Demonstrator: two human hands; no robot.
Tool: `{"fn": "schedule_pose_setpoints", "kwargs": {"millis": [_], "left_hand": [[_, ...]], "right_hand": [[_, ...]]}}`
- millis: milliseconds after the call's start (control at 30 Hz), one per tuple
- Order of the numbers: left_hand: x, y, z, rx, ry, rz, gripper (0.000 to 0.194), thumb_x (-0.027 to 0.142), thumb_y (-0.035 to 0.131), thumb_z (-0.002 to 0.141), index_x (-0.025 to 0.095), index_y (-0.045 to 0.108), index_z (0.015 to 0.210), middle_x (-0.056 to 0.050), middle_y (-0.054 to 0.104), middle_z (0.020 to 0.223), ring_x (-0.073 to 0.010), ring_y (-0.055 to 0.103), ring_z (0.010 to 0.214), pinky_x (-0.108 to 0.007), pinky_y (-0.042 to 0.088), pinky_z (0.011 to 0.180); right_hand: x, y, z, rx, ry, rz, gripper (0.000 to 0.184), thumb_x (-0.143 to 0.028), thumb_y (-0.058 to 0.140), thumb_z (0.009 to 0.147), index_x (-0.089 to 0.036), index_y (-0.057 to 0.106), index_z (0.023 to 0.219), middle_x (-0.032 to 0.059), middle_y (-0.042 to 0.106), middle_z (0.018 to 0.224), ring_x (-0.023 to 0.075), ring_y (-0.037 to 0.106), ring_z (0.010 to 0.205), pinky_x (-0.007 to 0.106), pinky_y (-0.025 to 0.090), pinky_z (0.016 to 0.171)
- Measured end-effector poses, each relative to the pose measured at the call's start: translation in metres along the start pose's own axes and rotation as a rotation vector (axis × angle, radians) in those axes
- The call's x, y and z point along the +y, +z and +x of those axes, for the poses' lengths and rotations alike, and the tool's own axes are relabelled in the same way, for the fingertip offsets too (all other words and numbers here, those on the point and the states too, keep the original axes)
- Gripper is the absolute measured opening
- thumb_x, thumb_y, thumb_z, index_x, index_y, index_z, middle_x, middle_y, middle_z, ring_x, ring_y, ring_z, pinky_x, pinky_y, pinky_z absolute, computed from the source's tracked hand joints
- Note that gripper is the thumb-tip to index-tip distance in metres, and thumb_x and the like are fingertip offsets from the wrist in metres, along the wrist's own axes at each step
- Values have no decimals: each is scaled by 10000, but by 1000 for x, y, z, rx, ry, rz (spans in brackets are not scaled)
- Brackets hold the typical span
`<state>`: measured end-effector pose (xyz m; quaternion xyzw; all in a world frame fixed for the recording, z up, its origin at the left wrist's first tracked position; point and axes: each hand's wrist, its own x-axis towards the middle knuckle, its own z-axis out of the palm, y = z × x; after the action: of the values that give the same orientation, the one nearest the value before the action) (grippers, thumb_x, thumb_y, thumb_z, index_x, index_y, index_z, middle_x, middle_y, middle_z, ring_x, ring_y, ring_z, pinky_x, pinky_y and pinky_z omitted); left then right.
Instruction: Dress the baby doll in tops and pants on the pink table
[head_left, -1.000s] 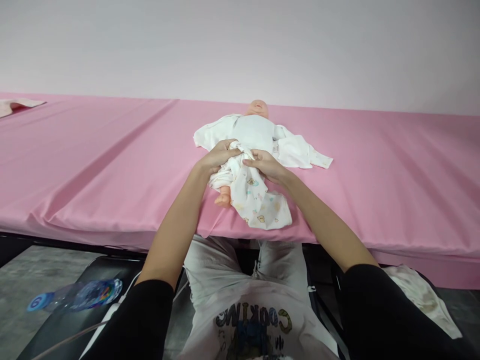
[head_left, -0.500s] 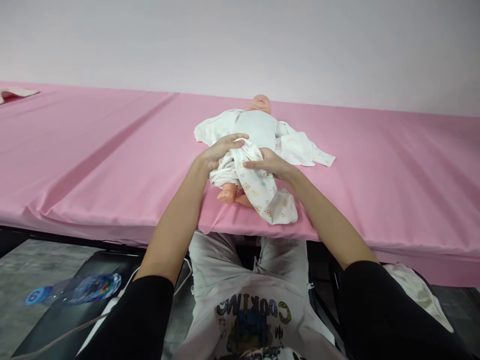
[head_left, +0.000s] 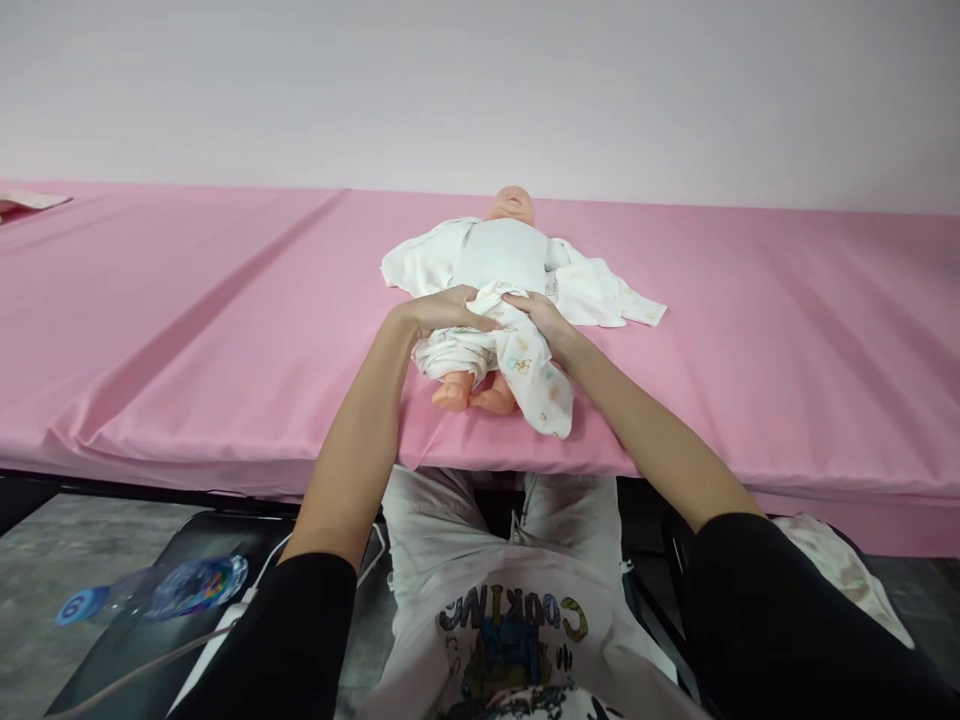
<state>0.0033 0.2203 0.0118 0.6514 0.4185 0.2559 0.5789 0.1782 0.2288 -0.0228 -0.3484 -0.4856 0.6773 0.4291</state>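
Note:
A baby doll (head_left: 513,203) lies on its back on the pink-covered table, feet toward me. Printed white baby pants (head_left: 534,375) are bunched around its legs; one pant leg hangs loose over the doll's foot on the right. My left hand (head_left: 454,310) is closed on the fabric at the left side, thumb across the front. My right hand (head_left: 544,318) grips the same pants at the right side near the waist. A white baby top (head_left: 431,257) is spread under the doll, its sleeves out to both sides. The bare feet (head_left: 454,392) stick out below.
The pink sheet (head_left: 187,330) covers a long table against a pale wall. A piece of cloth (head_left: 30,200) lies at the far left. Below the edge, a plastic bottle (head_left: 187,588) rests on a black chair (head_left: 105,660), beside a white cable. Another cloth (head_left: 840,570) lies on the right.
The pants have been drawn upward a little and the loose pant leg has shifted up and left, showing more of the right-hand foot. Both hands have come closer together at the waist.

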Motion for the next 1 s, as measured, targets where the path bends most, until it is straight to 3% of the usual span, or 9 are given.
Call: {"fn": "schedule_pose_setpoints", "kwargs": {"millis": [100, 200, 300, 500, 667, 767, 1000], "left_hand": [[-4, 1, 2, 82, -3, -133, 229, 248, 778, 661, 103, 666, 797, -63, 683, 728, -182, 655, 667, -258, 517, 624], [-12, 3, 7, 165, 64, -364, 203, 269, 708, 744, 99, 655, 841, -69, 680, 724, -191, 666, 699, -294, 544, 675], [-18, 4, 11, 166, 80, -436, 180, 266, 652, 801, 100, 637, 871, -72, 681, 735, -182, 662, 702, -299, 549, 693], [-17, 5, 14, 200, 55, -425, 156, 248, 632, 830, 102, 640, 883, -68, 683, 757, -153, 646, 687, -256, 528, 684], [-8, 3, 11, 73, -49, -252, 275, 328, 753, 726, 90, 687, 847, -87, 685, 746, -183, 647, 645, -254, 493, 571], [-7, 0, 9, 2, -80, -162, 293, 241, 823, 629, 90, 695, 845, -90, 693, 734, -207, 664, 651, -264, 499, 571], [-20, 5, 11, 102, 77, -502, 235, 269, 704, 783, 75, 668, 908, -93, 703, 744, -182, 670, 686, -285, 546, 677]], "right_hand": [[-3, -1, -3, -122, -61, -42, 328, -245, 741, 690, -133, 627, 976, 23, 691, 816, 158, 641, 731, 253, 521, 668], [-6, 1, -8, -157, -55, -227, 499, -222, 850, 561, -128, 635, 1001, 31, 697, 858, 169, 646, 780, 246, 522, 671], [-8, 1, -10, -138, 15, -257, 446, -248, 852, 582, -116, 642, 953, 47, 695, 831, 167, 641, 742, 249, 525, 636], [-1, 0, -3, -80, 52, -12, 272, -259, 784, 706, -129, 617, 879, 10, 649, 701, 120, 598, 613, 231, 510, 579], [2, 0, -3, -22, 13, 70, 225, -279, 753, 751, -136, 606, 844, 3, 628, 677, 114, 595, 608, 225, 505, 592], [0, 3, -7, -37, -12, 75, 261, -313, 759, 739, -132, 616, 864, 17, 645, 703, 127, 608, 629, 235, 512, 599], [-7, 1, -10, -156, -13, -54, 391, -194, 828, 585, -130, 634, 919, 22, 701, 796, 142, 642, 687, 227, 532, 614]]}}
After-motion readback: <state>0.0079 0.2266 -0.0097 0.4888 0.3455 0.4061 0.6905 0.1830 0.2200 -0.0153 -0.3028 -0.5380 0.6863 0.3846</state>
